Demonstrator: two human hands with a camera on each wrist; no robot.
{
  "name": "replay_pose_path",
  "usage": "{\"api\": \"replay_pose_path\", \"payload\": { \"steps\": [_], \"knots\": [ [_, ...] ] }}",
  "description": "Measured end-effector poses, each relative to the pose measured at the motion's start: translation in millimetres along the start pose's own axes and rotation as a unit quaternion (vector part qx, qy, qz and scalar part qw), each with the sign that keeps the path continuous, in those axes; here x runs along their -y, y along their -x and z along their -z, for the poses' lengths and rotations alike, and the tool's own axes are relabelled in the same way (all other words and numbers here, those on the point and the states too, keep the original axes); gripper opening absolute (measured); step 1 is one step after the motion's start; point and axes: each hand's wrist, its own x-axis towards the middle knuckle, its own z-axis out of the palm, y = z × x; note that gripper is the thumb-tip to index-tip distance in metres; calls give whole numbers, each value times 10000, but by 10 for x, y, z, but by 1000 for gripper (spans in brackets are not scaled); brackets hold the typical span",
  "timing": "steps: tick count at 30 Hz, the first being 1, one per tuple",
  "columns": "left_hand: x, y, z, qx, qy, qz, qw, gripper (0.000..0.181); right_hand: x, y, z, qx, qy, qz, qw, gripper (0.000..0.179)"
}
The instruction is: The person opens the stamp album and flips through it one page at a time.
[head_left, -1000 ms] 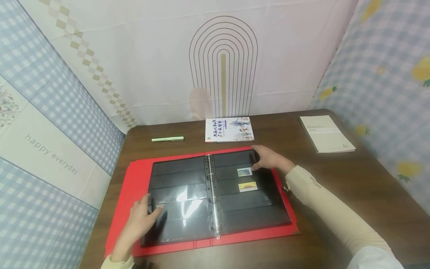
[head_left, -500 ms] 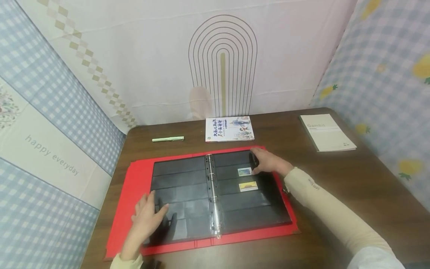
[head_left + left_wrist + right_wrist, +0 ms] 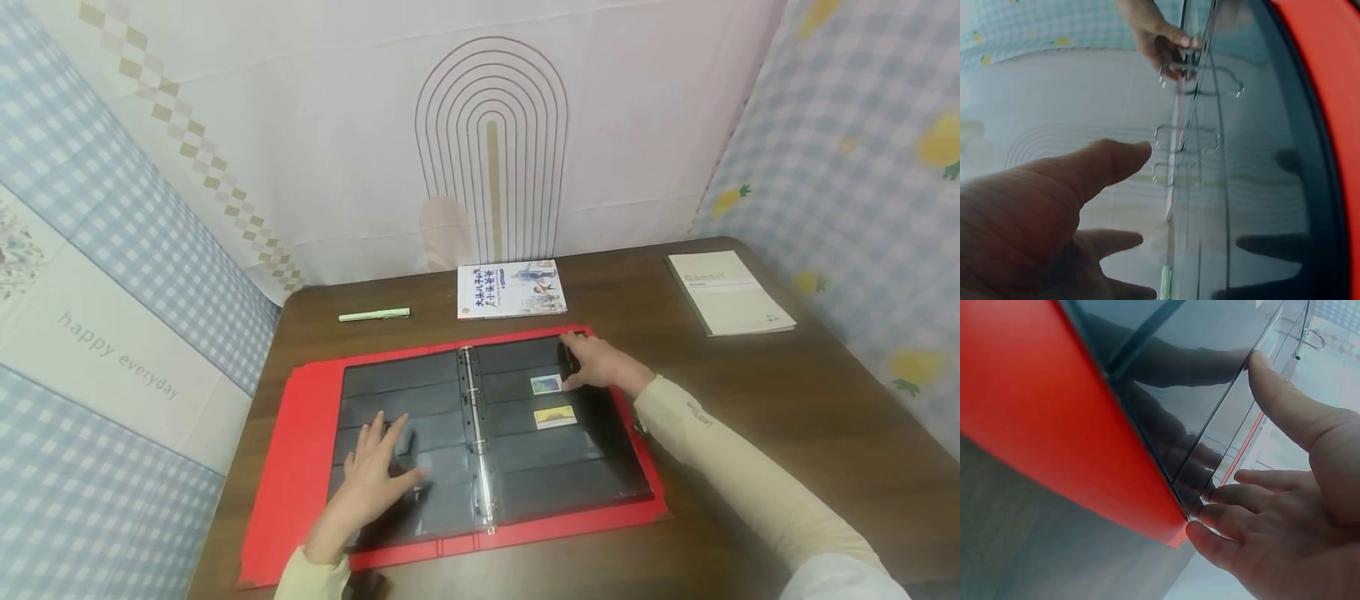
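Note:
A red ring binder (image 3: pixel 300 450) lies open on the table, a stamp album with black pocket pages. On its right page (image 3: pixel 525 479) sit two stamps, a blue-green one (image 3: pixel 546 384) above a yellow one (image 3: pixel 555 417). My left hand (image 3: pixel 369 483) is over the left page (image 3: pixel 405 392) with fingers spread; in the left wrist view the thumb and fingers hold nothing, and the glossy page mirrors them. My right hand (image 3: pixel 597 363) rests on the upper right corner of the right page. In the right wrist view its thumb and fingertips (image 3: pixel 1260 362) touch the glossy page near its edge.
Behind the album lie a pale green pen (image 3: pixel 375 315) and a white picture book (image 3: pixel 512 290). A cream notebook (image 3: pixel 731 292) lies at the back right of the brown table (image 3: pixel 720 417). Cloth hangings surround the table at the back and sides.
My left hand has moved right, from the outer edge of the left page to over its middle. The right hand has stayed at the right page's upper corner.

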Motion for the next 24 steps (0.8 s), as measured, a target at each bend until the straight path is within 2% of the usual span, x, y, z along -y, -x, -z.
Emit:
{"api": "replay_pose_path", "payload": {
  "steps": [4, 10, 18, 24],
  "knots": [
    [-28, -4, -89, 113, -58, -92, 9999, 84, 25, 7, -20, -51, 74, 12, 10000, 91],
    [-30, -20, -160, 128, -417, 1, 9990, 82, 85, 34, -38, -163, 200, 182, 9995, 85],
    [-27, -68, -182, 119, -603, 57, 9981, 79, 94, 50, -58, -337, 202, 144, 9991, 80],
    [-41, -70, -188, 256, -622, -53, 9977, 80, 64, 73, -90, -591, 344, 337, 9971, 79]
  ]
}}
